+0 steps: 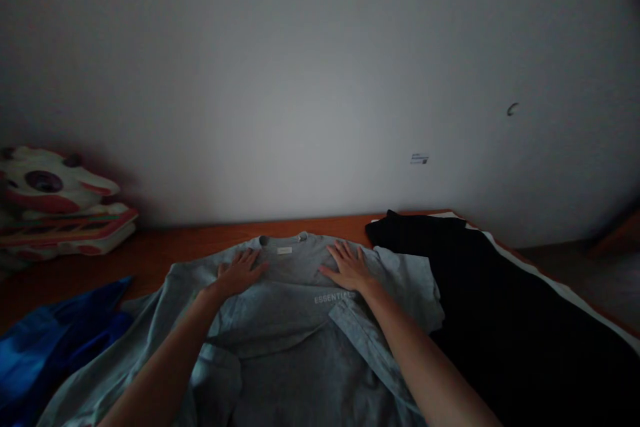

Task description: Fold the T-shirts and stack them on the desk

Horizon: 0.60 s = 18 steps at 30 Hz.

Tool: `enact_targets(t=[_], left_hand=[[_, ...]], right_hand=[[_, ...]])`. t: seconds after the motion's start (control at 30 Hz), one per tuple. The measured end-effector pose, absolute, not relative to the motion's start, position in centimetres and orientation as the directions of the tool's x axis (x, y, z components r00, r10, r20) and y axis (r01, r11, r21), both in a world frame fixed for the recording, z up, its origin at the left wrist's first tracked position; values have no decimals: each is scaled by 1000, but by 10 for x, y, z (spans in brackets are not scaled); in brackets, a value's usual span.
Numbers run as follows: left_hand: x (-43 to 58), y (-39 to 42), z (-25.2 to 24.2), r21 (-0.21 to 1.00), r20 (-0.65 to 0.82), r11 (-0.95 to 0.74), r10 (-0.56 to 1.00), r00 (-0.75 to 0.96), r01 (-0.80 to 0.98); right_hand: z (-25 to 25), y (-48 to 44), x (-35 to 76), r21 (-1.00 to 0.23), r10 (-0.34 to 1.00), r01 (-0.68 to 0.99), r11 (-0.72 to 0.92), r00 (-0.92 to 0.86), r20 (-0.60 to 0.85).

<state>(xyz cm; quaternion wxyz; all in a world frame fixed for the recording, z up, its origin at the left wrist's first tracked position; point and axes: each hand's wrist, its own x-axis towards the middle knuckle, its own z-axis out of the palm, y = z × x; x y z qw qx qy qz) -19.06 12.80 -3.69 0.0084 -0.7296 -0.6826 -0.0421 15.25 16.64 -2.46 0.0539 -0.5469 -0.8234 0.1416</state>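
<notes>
A grey T-shirt (290,303) with "ESSENTIALS" lettering lies spread over the wooden surface, its neckline and small white label toward the wall. My left hand (242,272) rests flat on the shirt left of the neckline, fingers spread. On the other side of the neckline, my right hand (349,267) also presses flat with its fingers apart. Neither hand grips the cloth. Part of a sleeve or hem is folded over the shirt front near my right forearm, and the shirt's lower part shows creases.
Black fabric (505,307) is spread to the right, with a white edge beneath it. Blue cloth (55,340) lies at the left. A cow-shaped toy keyboard (65,203) stands at the back left on the wooden top (200,240). Behind is a pale wall with a hook (511,109).
</notes>
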Motion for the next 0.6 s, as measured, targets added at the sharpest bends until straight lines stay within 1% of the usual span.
enact_targets(t=[0.1,0.23,0.3,0.4,0.5,0.6], left_hand=[[-192,132,-40,70,140,-33,990,23,997],[-191,127,-30,79,299,-64,953,38,995],[-186,122,-23,67,351,-102,934,73,993],[-171,108,-15,34,372,-208,910,181,977],[-152,83,-10,-19,367,-328,876,312,944],[-143,54,-14,-40,338,-361,873,352,932]], right_hand=[[-33,178,158,-254,931,904,344,-364,-35],[-38,186,161,-239,934,908,344,-357,-10],[-39,187,162,-244,935,906,347,-353,23],[-40,183,162,-246,933,900,359,-343,105],[-35,178,160,-197,909,893,405,-369,195],[-29,172,157,-131,883,881,455,-428,191]])
